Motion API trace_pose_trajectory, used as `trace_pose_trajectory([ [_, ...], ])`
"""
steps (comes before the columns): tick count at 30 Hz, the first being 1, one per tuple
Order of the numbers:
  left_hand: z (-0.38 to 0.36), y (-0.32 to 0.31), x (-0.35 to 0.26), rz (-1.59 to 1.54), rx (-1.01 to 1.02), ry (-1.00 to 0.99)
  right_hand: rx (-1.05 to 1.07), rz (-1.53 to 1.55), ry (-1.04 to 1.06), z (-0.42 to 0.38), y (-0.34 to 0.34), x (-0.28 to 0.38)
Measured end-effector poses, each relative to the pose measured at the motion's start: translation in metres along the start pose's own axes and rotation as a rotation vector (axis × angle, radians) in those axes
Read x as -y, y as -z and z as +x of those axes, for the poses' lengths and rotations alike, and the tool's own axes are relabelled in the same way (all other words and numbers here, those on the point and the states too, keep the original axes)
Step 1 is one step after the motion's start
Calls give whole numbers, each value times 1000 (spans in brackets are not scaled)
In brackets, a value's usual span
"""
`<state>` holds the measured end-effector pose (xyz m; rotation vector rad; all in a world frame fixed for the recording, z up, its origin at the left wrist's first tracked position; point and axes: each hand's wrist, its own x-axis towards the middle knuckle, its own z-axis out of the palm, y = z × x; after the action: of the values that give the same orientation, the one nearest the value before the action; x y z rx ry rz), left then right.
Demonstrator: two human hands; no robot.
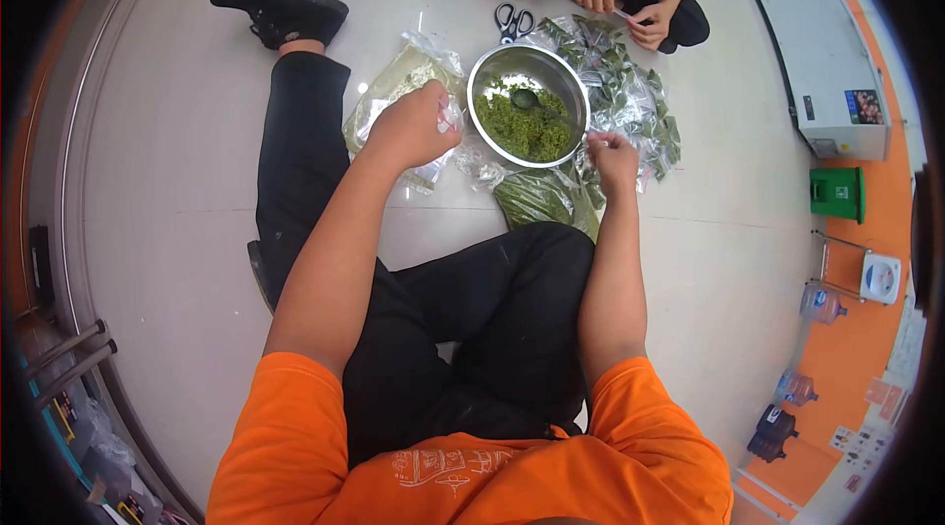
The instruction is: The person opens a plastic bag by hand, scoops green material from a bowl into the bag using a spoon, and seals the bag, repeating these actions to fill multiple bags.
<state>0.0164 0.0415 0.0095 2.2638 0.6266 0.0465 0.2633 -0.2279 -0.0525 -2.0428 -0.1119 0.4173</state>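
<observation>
A steel bowl (476, 126) on the floor holds chopped green leafy stuff (522, 128), with a dark spoon (525, 99) resting in it. Left of the bowl, my left hand (411, 129) is closed, with a bit of clear plastic bag (451, 116) showing at its fingers. Beneath that hand lies a large clear bag (394, 82) with pale contents. My right hand (616, 163) is pinched at the bowl's right side, beside the packed bags; what its fingertips hold is too small to make out. A bag of green stuff (539, 202) lies between the bowl and my legs.
Several clear bags of green leaves (630, 92) spread right of the bowl. Black-handled scissors (513, 23) lie behind it. Across from me sits another person, whose hands (615, 8) hold a small thin item. A green bin (837, 194) and water jugs (822, 304) line the right wall.
</observation>
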Motion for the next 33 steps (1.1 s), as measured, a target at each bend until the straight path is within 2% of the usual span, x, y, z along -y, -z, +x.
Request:
trace_pose_trajectory([
  [1,-1,0,1,4,-1,2,12,-7,95,1,-1,4],
  [2,-1,0,1,8,-4,0,-72,3,159,1,-6,7],
  [5,0,0,1,7,-9,-10,-23,-62,392,-15,-27,38],
  [6,0,-1,2,7,-7,-15,86,-78,373,-22,-32,47],
  [10,-1,2,3,19,15,2,367,-233,701,-43,-42,55],
  [13,-1,5,3,31,26,23,397,-302,577,-67,-30,67],
  [14,-1,4,5,18,10,12,342,-380,607,-72,-23,71],
  [18,-1,3,9,-18,-10,-4,83,-296,617,-63,-2,56],
  [21,-2,6,7,-10,-5,6,-62,-461,658,-53,3,50],
  [25,-1,5,12,-24,-3,12,122,-397,580,-67,-11,44],
  [26,-1,4,13,-28,3,13,173,-369,615,-70,-14,43],
  [29,-1,4,12,-28,15,17,91,-294,555,-77,-23,56],
  [33,1,2,12,-18,29,12,153,-385,484,-71,-26,57],
])
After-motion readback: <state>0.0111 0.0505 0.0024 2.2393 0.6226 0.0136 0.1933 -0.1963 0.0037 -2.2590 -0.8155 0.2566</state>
